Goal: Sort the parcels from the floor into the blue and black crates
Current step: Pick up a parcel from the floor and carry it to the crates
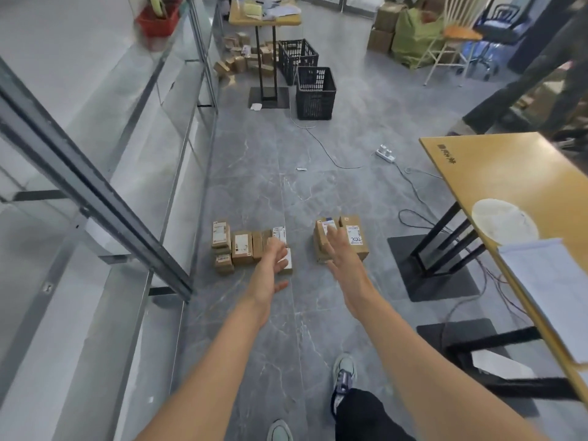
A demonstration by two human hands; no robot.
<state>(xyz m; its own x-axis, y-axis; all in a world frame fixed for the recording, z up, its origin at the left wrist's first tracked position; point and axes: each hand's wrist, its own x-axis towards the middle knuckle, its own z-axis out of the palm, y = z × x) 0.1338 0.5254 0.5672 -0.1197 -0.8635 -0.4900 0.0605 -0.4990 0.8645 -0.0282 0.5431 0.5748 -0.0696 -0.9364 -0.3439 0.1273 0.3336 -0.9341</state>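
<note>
In the head view, a grey, glossy, marble-veined floor (286,192) carries two groups of small, boxy brown cardboard parcels with white printed labels. The left group of parcels (241,249) sits in a row at about eleven o'clock from the person's feet, and the right group of parcels (354,240) is stacked more tightly at about one o'clock, with a bare strip of floor between them. The left hand (272,265) reaches out with its fingers (280,248) loosely spread and gripping nothing; they overlap the row's end at three o'clock, though contact cannot be told. The right hand (343,256) is stretched flat, its fingers (332,238) straight and empty over the top of the right stack, again with contact unclear. Far ahead at twelve o'clock stand two black lattice plastic crates (315,92), one behind the other. At three o'clock a smooth yellow wood-topped counter (509,173) on black metal legs holds a white pad (553,300).
</note>
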